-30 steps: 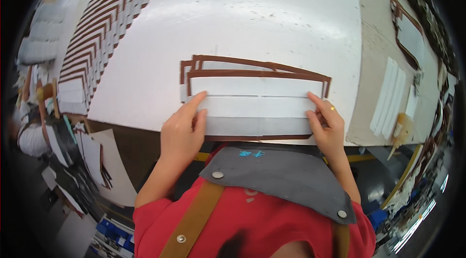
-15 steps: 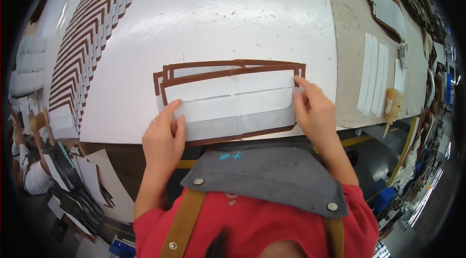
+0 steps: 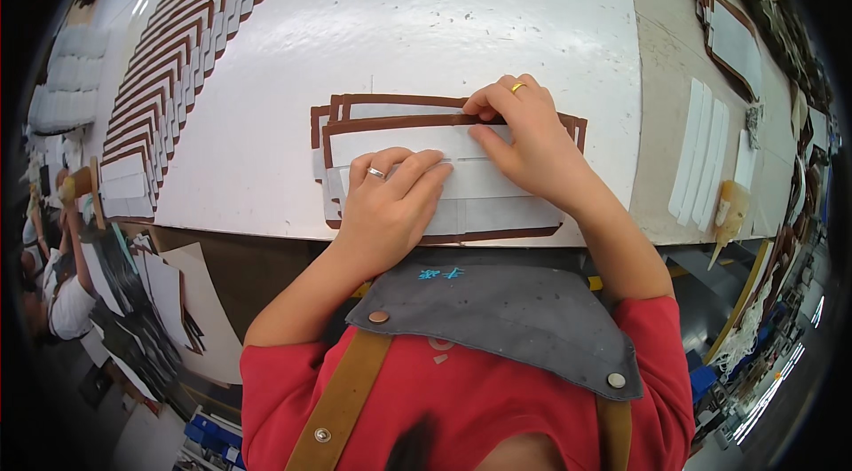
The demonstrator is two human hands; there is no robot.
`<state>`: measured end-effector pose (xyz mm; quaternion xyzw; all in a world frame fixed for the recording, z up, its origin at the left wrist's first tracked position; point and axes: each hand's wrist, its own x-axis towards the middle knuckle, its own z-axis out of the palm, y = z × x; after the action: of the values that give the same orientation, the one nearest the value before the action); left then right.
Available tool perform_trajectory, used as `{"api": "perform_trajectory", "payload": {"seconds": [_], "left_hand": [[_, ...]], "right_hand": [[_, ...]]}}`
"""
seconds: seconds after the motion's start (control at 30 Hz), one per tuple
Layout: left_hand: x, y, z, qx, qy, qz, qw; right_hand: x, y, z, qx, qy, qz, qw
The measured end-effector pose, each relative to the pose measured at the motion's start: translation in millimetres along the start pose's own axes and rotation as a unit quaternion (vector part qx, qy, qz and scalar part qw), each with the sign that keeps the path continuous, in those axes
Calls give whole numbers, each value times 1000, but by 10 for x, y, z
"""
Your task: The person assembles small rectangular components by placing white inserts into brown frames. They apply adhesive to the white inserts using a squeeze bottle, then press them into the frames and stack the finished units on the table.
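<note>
A wide, brown-edged panel faced with white and grey strips lies near the table's front edge. It rests over other brown-edged panels, whose rims stick out behind it and at the sides. My left hand, with a ring, lies on the middle of the top panel, fingers extended and near together. At the far edge, right of the centre, my right hand pinches the brown rim between thumb and bent fingers. Its fingertips are partly hidden.
Many similar panels overlap in a long row on the left of the white table. To the right are white strips, a glue bottle and more brown-edged pieces. People's arms show at far left.
Both hands have left the panel's side edges and come inward. My left hand now lies on its middle; my right has moved up to the far rim. The view has shifted slightly.
</note>
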<state>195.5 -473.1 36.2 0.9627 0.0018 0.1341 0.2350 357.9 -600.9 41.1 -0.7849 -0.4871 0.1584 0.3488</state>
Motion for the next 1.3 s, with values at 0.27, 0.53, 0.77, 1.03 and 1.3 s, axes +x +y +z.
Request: {"api": "perform_trajectory", "payload": {"seconds": [0.27,0.53,0.77,1.03,1.3], "left_hand": [[-21,-25,22,11,-3,12,1000],[-43,-23,35,10,1,11,1000],[-79,-42,50,13,9,20,1000],[-45,-33,43,39,1,20,999],[-235,-204,-180,-15,5,-113,993]], "right_hand": [[-3,58,35,-5,-5,-4,1000],[23,66,15,-55,-17,-25,998],[-68,70,55,-93,38,-95,990],[-69,52,66,-106,55,-103,987],[-46,95,94,-109,34,-81,990]]}}
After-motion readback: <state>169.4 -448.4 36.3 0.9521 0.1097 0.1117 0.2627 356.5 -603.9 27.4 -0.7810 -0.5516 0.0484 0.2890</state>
